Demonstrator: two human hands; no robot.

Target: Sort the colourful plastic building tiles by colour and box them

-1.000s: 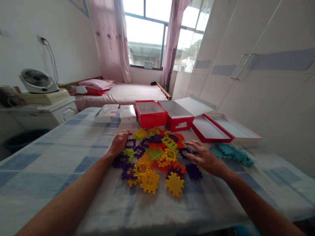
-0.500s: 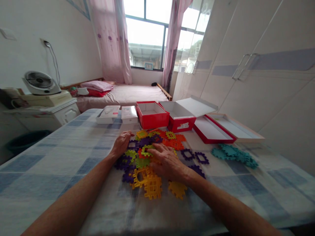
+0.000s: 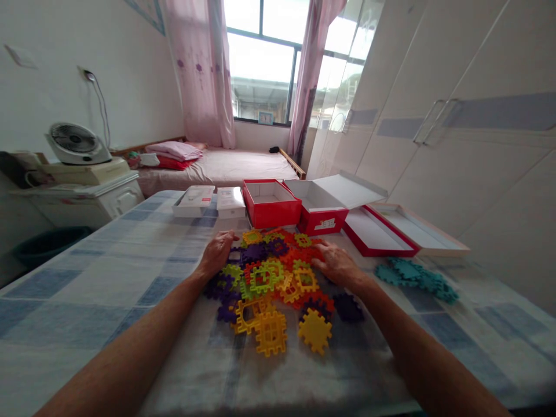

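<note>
A heap of plastic interlocking building pieces with notched edges lies on the table between my hands. My left hand (image 3: 219,253) rests at the heap's back left, fingers extended beside a purple frame piece (image 3: 236,255), with no piece seen in it. At the right edge, my right hand (image 3: 339,265) has its thumb and fingers apart by the orange pieces (image 3: 299,255). Lime-green pieces (image 3: 263,278) lie on top in the middle. Nearer me are a yellow-orange window piece (image 3: 271,333), a solid yellow piece (image 3: 315,331) and a dark purple piece (image 3: 348,307).
Teal pieces (image 3: 414,278) lie in a separate group at right. Behind the heap stand a red box (image 3: 273,213), another red box with its lid raised (image 3: 322,220), shallow trays (image 3: 382,252) and two white boxes (image 3: 195,202). A checked cloth (image 3: 108,301) covers the table.
My right hand has moved right, from over the middle of the heap to its right edge, uncovering lime and yellow pieces. It now hides the purple frames there. My left hand stays put.
</note>
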